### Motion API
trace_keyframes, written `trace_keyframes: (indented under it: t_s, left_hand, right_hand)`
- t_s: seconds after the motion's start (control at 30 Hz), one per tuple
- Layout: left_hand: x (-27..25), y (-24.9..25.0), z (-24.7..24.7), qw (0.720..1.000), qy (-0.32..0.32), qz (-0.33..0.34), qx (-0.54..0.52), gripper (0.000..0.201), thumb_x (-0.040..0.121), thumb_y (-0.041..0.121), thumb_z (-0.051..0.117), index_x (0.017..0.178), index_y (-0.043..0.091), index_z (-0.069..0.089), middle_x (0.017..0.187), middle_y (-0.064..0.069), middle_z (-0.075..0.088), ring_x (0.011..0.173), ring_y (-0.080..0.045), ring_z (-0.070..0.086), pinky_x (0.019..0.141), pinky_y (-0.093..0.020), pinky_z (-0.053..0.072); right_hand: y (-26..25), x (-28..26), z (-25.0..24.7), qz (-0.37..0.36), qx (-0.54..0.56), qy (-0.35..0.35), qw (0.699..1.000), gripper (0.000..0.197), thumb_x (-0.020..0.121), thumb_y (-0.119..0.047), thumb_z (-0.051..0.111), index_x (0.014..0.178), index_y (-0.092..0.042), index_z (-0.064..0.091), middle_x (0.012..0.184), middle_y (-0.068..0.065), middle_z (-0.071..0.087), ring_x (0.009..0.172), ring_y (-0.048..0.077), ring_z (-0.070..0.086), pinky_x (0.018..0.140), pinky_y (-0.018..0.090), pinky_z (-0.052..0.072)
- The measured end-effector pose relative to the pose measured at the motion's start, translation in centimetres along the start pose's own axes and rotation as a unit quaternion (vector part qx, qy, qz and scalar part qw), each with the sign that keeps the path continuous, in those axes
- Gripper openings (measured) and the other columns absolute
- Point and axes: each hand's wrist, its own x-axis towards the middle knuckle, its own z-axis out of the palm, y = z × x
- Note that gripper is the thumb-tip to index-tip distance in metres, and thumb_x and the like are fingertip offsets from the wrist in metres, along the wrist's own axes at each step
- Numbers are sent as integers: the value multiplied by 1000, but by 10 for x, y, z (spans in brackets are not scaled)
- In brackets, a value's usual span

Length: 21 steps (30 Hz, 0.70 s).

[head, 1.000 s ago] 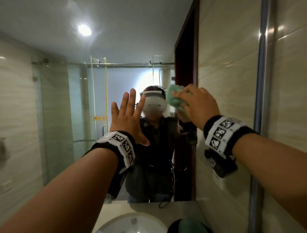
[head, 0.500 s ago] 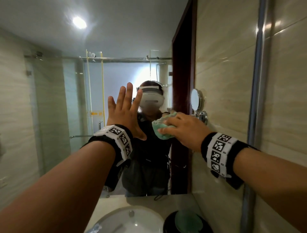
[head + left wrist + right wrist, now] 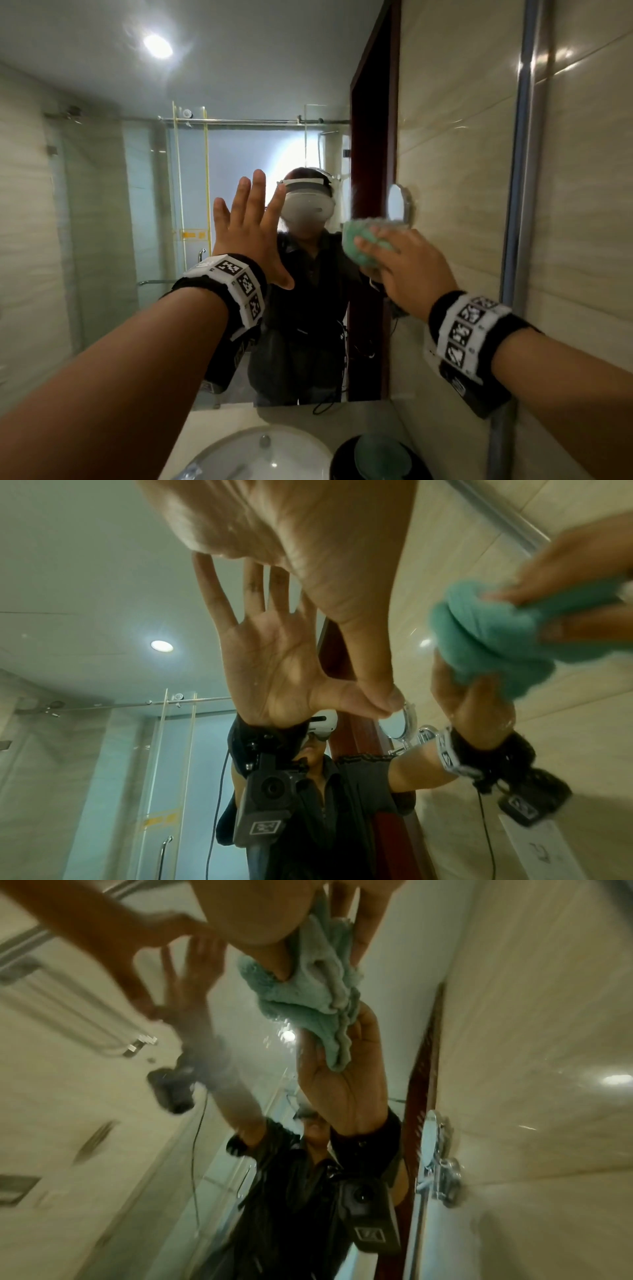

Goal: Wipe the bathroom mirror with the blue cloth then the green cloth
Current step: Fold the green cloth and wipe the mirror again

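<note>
The bathroom mirror (image 3: 137, 240) fills the head view. My left hand (image 3: 251, 219) lies flat on the glass with straight, spread fingers; the left wrist view shows its palm (image 3: 291, 534) and its reflection. My right hand (image 3: 404, 263) holds a bunched teal-green cloth (image 3: 359, 248) against the glass, right of the left hand at about chest height of my reflection. In the right wrist view the cloth (image 3: 308, 993) is pinched between thumb and fingers (image 3: 366, 928). The left wrist view catches the cloth (image 3: 496, 642) at its right edge.
The mirror's metal frame (image 3: 524, 171) runs down the right side, with tiled wall (image 3: 589, 205) beyond it. Below are a white basin (image 3: 267, 455) and a black bowl (image 3: 342, 459) with something greenish in it. A small round shaving mirror (image 3: 395, 205) shows in the reflection.
My right hand has swept the cloth down the glass from head height, then a little to the right. My left hand has stayed flat on the mirror.
</note>
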Motion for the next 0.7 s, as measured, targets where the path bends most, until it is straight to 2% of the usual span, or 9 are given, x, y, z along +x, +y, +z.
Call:
trace_keyframes:
  t_s: [0.1,0.17,0.2,0.3,0.4,0.47,0.57,0.7]
  left_hand:
    - [0,6,-10,1000,17,-12,-24,133,54,76,68,147,27,-13,153,-7,-24,142,-29,-20,112,-54,-9]
    - [2,8,-16,997,62,-16,-34,117,57,82,58,146,29,5,156,-7,-10,143,-29,-12,114,-55,-9]
    - [4,9,-18,997,74,-18,-29,114,58,84,55,145,29,7,156,-7,-9,143,-28,-12,113,-56,-10]
    - [19,16,-22,996,85,-9,-8,123,59,86,52,147,27,-11,154,-5,-23,142,-27,-23,109,-57,-13]
    - [38,30,-29,994,110,26,2,133,56,86,54,145,25,-24,152,-6,-30,140,-28,-26,106,-55,-16]
    - [50,38,-37,994,107,34,3,137,55,87,54,142,24,-30,150,-7,-34,140,-29,-26,108,-55,-13]
    - [65,47,-40,996,82,28,-16,141,53,87,57,139,23,-34,148,-7,-38,140,-29,-27,112,-58,-6]
    - [71,50,-35,997,67,17,-25,145,49,87,59,136,26,-39,145,-6,-43,138,-28,-31,110,-57,-10]
  right_hand:
    - [16,-18,9,-85,-15,-67,994,64,57,5,79,114,-20,65,116,5,64,98,30,61,75,44,56]
    - [22,-9,-1,-96,-18,-97,990,61,60,2,79,114,-23,66,116,4,64,100,30,61,76,43,55]
    - [24,0,-7,-77,-14,-95,992,57,65,-1,77,116,-24,65,119,3,63,102,30,60,78,44,54]
    - [39,39,-34,44,9,-26,999,46,84,-12,61,127,-28,56,129,2,54,109,27,51,89,36,42]
    - [59,81,-56,134,17,56,989,42,90,-13,52,130,-26,54,122,7,52,105,27,52,89,30,38]
    - [65,95,-58,168,18,83,982,43,91,-12,50,131,-26,52,117,8,51,102,27,52,88,31,39]
    - [51,81,-42,141,-17,69,987,45,89,-13,54,131,-26,50,120,5,50,98,25,50,84,31,41]
    - [39,49,-19,28,-12,30,999,59,64,-12,81,119,-25,62,116,2,60,91,27,58,75,36,52]
